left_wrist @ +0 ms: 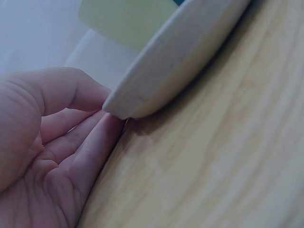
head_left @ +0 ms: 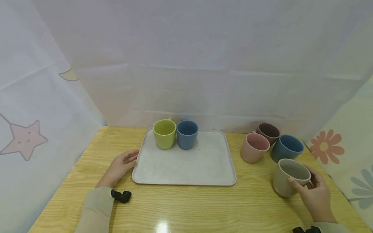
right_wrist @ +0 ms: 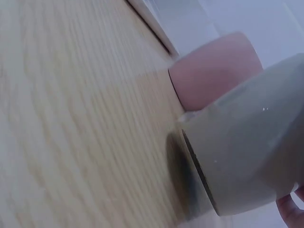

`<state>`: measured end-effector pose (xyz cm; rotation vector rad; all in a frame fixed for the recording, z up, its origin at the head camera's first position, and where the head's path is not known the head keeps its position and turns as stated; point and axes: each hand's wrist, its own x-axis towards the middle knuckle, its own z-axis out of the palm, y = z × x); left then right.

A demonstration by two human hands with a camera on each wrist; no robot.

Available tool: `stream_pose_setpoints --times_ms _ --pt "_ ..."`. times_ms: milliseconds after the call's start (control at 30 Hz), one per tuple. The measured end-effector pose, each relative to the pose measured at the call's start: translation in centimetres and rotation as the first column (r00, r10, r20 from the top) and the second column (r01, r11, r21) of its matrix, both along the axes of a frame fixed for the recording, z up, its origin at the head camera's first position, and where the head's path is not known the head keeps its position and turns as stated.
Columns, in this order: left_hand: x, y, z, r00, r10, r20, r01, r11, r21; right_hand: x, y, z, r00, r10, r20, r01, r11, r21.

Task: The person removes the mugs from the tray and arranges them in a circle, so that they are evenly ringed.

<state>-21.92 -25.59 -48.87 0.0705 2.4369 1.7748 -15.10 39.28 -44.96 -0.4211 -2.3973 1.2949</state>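
Note:
On the right, my right hand (head_left: 317, 192) holds a grey-beige mug (head_left: 284, 181) by its handle side, thumb at the rim. A shadow shows beneath the mug's base in the right wrist view, where its base edge (right_wrist: 202, 173) is lifted off the wood. At the left side of a pale tray (head_left: 183, 170), my left hand (head_left: 118, 168) pinches the rim (left_wrist: 142, 90) with thumb and fingertips. A lime-green mug (head_left: 164, 136) and a blue mug (head_left: 187, 136) stand upright side by side at the tray's back left.
Behind the grey-beige mug cluster a pink mug (head_left: 253, 150), a dark brown mug (head_left: 269, 132) and a darker blue mug (head_left: 285, 149), close together. The wooden table (head_left: 180, 207) meets a white cloth (head_left: 180, 64) at the back. Printed cloth hangs on both sides.

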Motion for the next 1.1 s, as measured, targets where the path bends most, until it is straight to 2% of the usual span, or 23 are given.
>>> stream_pose_setpoints --times_ms 233,600,800,867,1100 --pt "0.1 -0.1 0.0 1.0 -0.003 0.003 0.003 1.0 -0.002 -0.4 0.8 0.0 0.994 -0.085 0.062 0.089 0.995 -0.051" --pt "-0.1 -0.2 -0.2 1.0 -0.004 0.004 0.004 1.0 0.007 -1.1 1.9 -0.7 0.976 -0.217 -0.003 0.214 0.965 -0.154" --pt "-0.2 -0.1 -0.3 1.0 -0.007 0.002 0.007 1.0 0.011 -1.5 2.0 -0.8 0.955 -0.291 -0.06 0.262 0.92 -0.293" --pt "-0.1 -0.1 -0.3 1.0 -0.008 0.003 0.008 1.0 0.013 -1.7 2.0 -0.8 0.952 -0.3 -0.06 0.27 0.915 -0.299" --pt "0.0 -0.2 -0.2 1.0 -0.01 -0.005 0.01 1.0 0.021 -2.4 2.0 -0.6 0.962 -0.273 -0.016 0.26 0.931 -0.255"
